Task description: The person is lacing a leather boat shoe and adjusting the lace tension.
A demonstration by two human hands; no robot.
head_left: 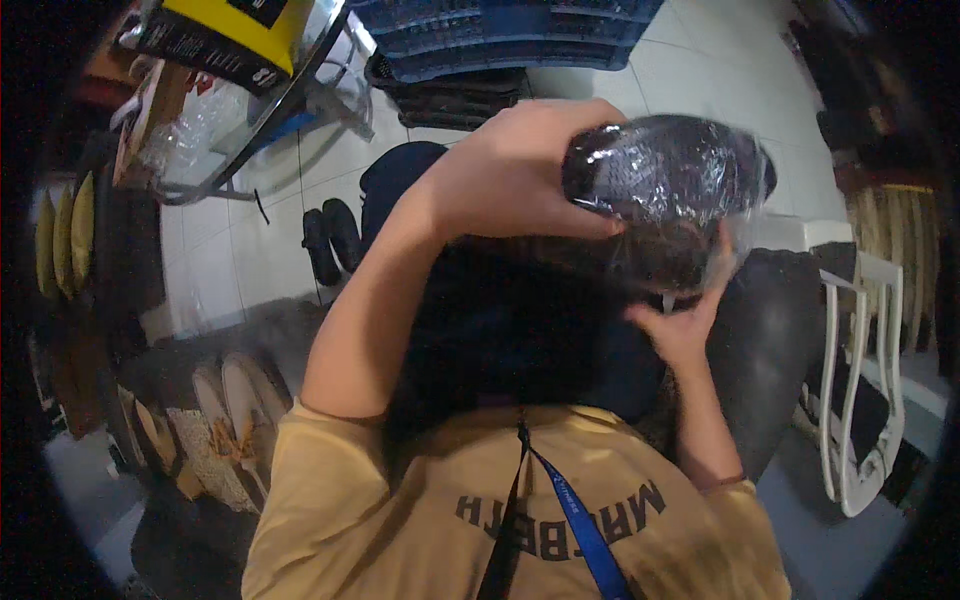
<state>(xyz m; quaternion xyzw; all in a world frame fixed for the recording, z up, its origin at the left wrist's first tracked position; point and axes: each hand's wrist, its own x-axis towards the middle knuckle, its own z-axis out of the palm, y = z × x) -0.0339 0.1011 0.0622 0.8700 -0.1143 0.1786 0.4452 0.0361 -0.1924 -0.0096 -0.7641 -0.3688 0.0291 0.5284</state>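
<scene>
In front of my chest I hold a dark bundle (pixel 670 170) wrapped in shiny clear plastic. It looks like a pair of shoes, with a textured dark surface on top and a browner part below. My left hand (pixel 540 165) wraps around its left side, thumb along the lower edge. From below on the right, my right hand (pixel 690 315) grips the underside of the plastic, its fingers up the right side and its thumb pointing left. Part of the right fingers is hidden by the wrapping.
Blue plastic crates (pixel 510 35) stand ahead. A glass-topped table (pixel 240 150) holds loose clear plastic and a yellow-black package (pixel 240 35). Black sandals (pixel 332 238) lie on the tiles. Light shoes (pixel 240 400) are at left; a white plastic frame (pixel 865 380) is at right.
</scene>
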